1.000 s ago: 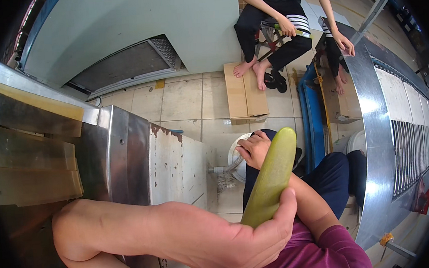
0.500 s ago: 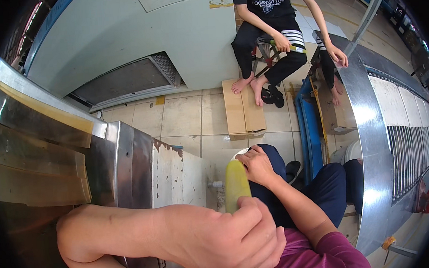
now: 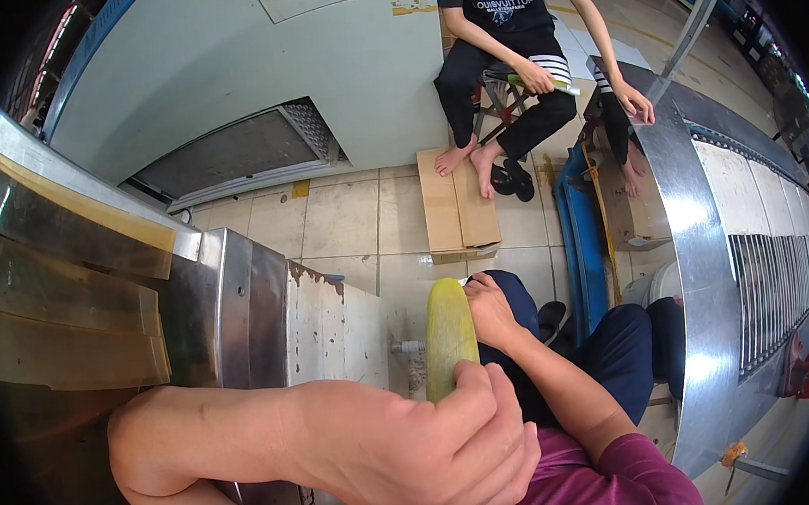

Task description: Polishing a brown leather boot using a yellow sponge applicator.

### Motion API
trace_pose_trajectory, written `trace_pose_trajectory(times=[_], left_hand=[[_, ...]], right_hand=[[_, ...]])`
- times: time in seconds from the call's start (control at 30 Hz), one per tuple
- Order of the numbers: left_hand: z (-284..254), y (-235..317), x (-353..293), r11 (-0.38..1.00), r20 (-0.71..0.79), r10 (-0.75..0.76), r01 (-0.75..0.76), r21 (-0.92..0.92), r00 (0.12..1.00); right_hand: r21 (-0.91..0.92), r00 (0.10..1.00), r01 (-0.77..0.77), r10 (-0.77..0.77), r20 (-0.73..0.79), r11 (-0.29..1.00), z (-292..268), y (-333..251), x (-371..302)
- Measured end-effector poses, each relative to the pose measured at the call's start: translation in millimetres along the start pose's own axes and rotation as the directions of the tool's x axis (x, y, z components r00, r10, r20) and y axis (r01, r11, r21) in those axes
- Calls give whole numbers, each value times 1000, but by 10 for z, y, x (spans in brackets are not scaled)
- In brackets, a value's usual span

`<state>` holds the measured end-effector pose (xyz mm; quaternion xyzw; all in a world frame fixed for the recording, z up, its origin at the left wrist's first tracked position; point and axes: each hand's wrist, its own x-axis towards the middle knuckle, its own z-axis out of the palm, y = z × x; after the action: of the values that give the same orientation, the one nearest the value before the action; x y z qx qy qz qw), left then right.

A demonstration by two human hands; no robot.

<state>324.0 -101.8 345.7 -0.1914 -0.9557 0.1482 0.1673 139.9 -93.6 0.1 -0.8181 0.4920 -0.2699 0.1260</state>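
Note:
A long yellow-green cucumber (image 3: 450, 335) with a rounded tip points up and away from me. My left hand (image 3: 454, 448) grips its lower end between thumb and fingers, close in front of my chest. Behind it my right hand (image 3: 491, 310) lies over my dark-trousered knee (image 3: 513, 292), with its fingers curled. The cucumber covers part of those fingertips, and I cannot make out what they hold, if anything.
Metal-edged machinery (image 3: 250, 308) stands close on my left, and a shiny steel panel (image 3: 705, 327) on my right. Ahead, a co-worker (image 3: 508, 52) sits with bare feet on a cardboard box (image 3: 460, 212), holding a green thing. Black sandals (image 3: 514, 181) lie beside the box.
The cucumber has risen and tilted to show more of its length, now covering more of my right fingers. My right hand stays at the knee.

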Motion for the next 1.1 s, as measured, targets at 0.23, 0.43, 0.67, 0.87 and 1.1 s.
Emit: trace_pose_trajectory(times=[0.23, 0.43, 0.67, 0.87, 1.1], left_hand=[[171, 170, 49, 916, -58, -355, 335, -220, 933], [154, 227, -14, 898, 65, -404, 409, -161, 912], [212, 212, -49, 853, 464, -296, 450, -265, 835], [202, 152, -31, 868, 436, -301, 433, -243, 848], [330, 176, -33, 926, 252, -243, 302, -226, 936]], right_hand=[[45, 998, -53, 54, -11, 998, 46, 1, -20], [43, 998, -54, 55, -22, 998, 52, -6, -7], [54, 997, -69, 70, -18, 996, 37, -17, -3], [37, 995, 26, -23, -93, 999, 62, 26, -11], [51, 998, -38, 41, -57, 998, 54, 45, -35]])
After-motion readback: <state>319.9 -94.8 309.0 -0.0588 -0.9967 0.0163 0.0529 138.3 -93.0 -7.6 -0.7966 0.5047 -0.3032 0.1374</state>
